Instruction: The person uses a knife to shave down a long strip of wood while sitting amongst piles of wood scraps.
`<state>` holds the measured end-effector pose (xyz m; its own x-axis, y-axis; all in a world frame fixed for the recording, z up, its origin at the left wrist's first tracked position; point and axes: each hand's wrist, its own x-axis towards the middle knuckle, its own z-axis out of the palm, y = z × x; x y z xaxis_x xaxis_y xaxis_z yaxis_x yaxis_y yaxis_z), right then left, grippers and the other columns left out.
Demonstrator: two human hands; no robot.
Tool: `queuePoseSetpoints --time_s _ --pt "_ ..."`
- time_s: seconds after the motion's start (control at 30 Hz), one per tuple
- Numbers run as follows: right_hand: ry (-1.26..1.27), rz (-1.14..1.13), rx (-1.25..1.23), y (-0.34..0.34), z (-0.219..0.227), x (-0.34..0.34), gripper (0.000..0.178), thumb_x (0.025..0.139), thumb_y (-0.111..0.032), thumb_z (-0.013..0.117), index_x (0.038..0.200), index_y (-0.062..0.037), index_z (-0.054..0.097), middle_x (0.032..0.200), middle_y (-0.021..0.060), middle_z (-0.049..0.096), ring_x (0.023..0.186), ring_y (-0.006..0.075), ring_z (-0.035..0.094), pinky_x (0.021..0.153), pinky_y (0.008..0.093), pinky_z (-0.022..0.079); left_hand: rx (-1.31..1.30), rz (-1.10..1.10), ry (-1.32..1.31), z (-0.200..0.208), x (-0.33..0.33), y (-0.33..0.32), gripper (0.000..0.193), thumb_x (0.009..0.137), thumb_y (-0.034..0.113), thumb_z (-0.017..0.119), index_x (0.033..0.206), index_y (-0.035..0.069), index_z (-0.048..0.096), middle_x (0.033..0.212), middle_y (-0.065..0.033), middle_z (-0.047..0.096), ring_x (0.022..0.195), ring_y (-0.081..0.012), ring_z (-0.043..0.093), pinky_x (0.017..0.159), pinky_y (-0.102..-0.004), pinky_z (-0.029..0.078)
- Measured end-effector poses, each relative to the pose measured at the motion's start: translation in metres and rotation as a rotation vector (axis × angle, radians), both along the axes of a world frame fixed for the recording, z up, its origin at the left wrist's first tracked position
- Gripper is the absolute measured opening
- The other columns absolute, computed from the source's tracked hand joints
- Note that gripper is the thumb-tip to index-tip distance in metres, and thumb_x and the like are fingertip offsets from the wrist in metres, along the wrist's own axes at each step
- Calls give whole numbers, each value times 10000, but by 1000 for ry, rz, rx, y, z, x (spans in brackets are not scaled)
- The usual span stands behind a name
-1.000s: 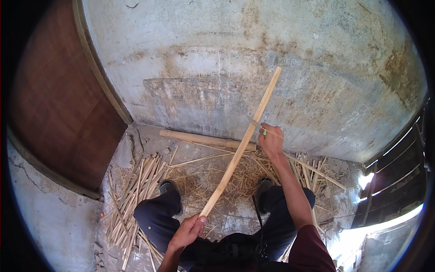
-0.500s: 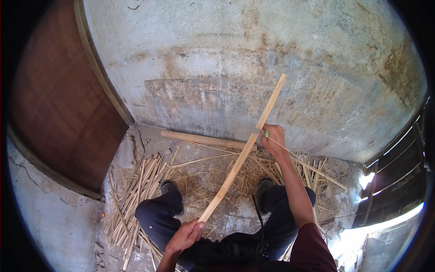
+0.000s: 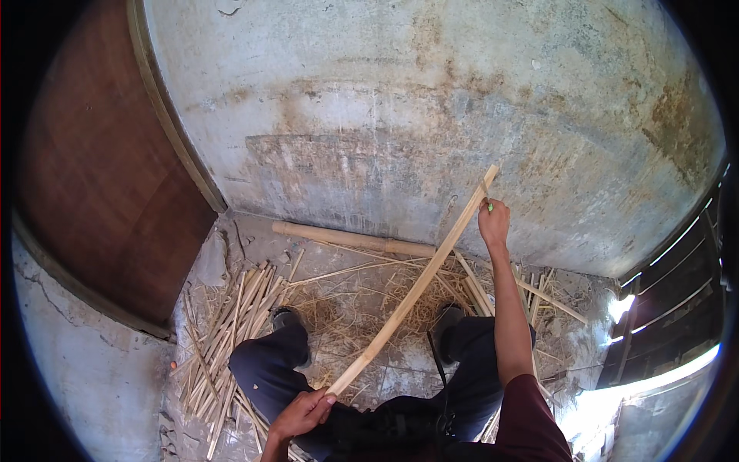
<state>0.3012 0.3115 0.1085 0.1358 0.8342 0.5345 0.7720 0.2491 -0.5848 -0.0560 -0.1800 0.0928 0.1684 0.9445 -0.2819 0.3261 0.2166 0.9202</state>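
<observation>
My left hand (image 3: 302, 413) is closed round the near end of a long, pale bamboo strip (image 3: 406, 303). The strip slants up and away to the right, bowing slightly, with its far end in front of the wall. Close to that far end, my right hand (image 3: 494, 222) is closed on a small knife (image 3: 490, 206) that shows a bit of green. Its thin blade appears to lie across the strip, though most of the handle is hidden in the fist.
A heap of split bamboo sticks (image 3: 225, 346) lies by my left leg, and more sticks (image 3: 536, 296) lie at the right. A bamboo pole (image 3: 354, 240) rests along the stained wall (image 3: 369, 154). Straw-like shavings (image 3: 419, 304) litter the floor. A brown door (image 3: 108, 177) stands left.
My right hand has moved farther out and to the right with the knife, toward the strip's far end. My left hand has drawn the strip slightly nearer and lower.
</observation>
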Motion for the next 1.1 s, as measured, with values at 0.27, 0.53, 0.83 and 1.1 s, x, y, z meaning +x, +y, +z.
queuePoseSetpoints --time_s 0.27,0.53,0.83,1.1 --pt "27 -170 -269 27 -43 19 298 930 -260 630 1015 -33 803 1037 293 749 1020 504 711 910 572 570 -85 17 -1 3 -10 -18 340 1153 283 509 919 45 576 620 -10 536 560 -109 501 547 -321 421" --pt "-351 97 -881 37 -92 39 467 898 -315 602 1138 57 750 1153 312 749 1097 464 731 964 527 567 -93 170 90 -5 -25 -32 319 1146 288 531 967 34 603 590 1 508 534 -91 487 517 -318 407" --pt "-284 285 -656 9 -43 1 609 918 -475 716 1264 23 663 1088 200 757 1005 297 706 891 415 531 76 517 171 4 -37 -8 401 1144 302 525 854 28 571 591 -4 513 548 -80 498 525 -296 420" --pt "94 622 -572 -56 37 -49 440 1018 -424 653 1250 -100 467 989 137 657 990 232 632 871 379 482 4 498 -83 28 -18 26 408 1155 330 505 857 55 551 639 14 507 524 -64 453 498 -261 386"
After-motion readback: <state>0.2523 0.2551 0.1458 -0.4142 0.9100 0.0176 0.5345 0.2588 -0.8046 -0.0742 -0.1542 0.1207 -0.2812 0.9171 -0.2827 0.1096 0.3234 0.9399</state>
